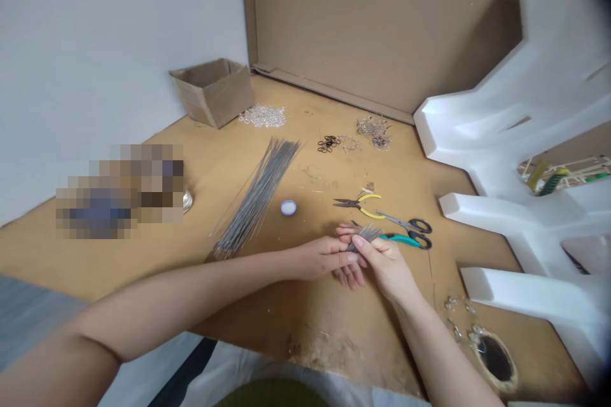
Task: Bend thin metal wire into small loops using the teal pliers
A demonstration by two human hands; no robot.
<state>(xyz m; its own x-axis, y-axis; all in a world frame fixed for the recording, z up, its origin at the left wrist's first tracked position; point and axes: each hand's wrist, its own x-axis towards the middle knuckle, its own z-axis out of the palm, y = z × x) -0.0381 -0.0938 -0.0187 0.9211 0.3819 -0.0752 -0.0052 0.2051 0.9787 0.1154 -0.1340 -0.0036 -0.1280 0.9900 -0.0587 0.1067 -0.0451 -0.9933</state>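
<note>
A small bunch of short grey wires (363, 238) is held between both hands. My left hand (329, 259) has its thumb and fingers around the lower left end of the bunch. From the right, my right hand (382, 261) pinches the same wires with its thumb on top. Left of the hands lies a large bundle of long grey wires (260, 194). A small blue-rimmed white dish (288, 207) sits between that bundle and the yellow-handled pliers (358, 205). Black-handled scissors (410, 227) and a teal-handled tool (401, 240) lie just beyond my right hand.
An open cardboard box (212, 90) stands at the back left beside a pile of clear pieces (263, 116). Black rings (328, 144) and small metal bits (375, 130) lie farther back. White foam pieces (496, 216) line the right side, near a round dark-centred object (495, 356).
</note>
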